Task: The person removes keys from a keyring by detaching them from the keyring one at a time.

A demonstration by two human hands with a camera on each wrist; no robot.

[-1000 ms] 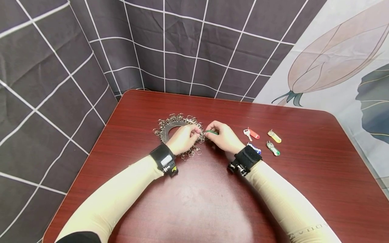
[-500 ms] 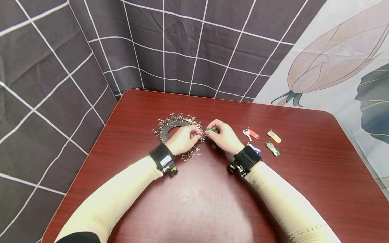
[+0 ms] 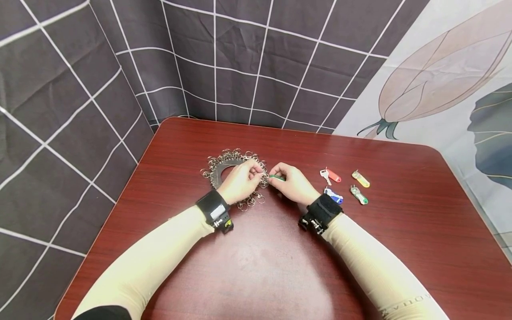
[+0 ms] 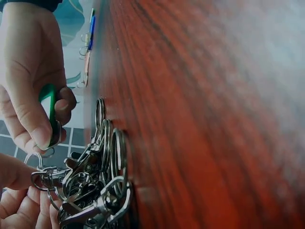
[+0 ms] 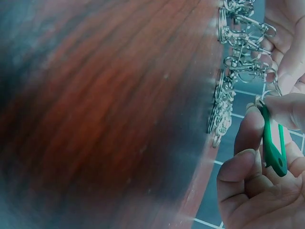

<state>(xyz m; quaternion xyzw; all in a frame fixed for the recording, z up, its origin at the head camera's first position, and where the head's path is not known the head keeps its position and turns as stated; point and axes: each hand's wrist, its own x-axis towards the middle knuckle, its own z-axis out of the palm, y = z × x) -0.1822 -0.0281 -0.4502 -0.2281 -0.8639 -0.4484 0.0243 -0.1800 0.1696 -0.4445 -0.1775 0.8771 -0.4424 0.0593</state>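
My left hand pinches a small metal ring with a swivel clasp at the right side of a dark curved band. Many silver clasps and split rings hang all round that band, which lies partly under the hand. Just to the right, my right hand pinches a green key tag with a pale label between thumb and fingers. The tag's upper end is close to the left fingertips and the ring. Whether the tag is hooked to the ring I cannot tell, as fingers cover that spot.
Right of the right hand lie keys with a red tag, a yellow tag, a blue tag and another green tag. All rest on the reddish-brown table. A dark checked cloth hangs behind it.
My right hand with the green tag has shifted slightly left and down, closer to the left fingertips. More of the blue-tagged key shows. The left hand's fingers have moved a little.
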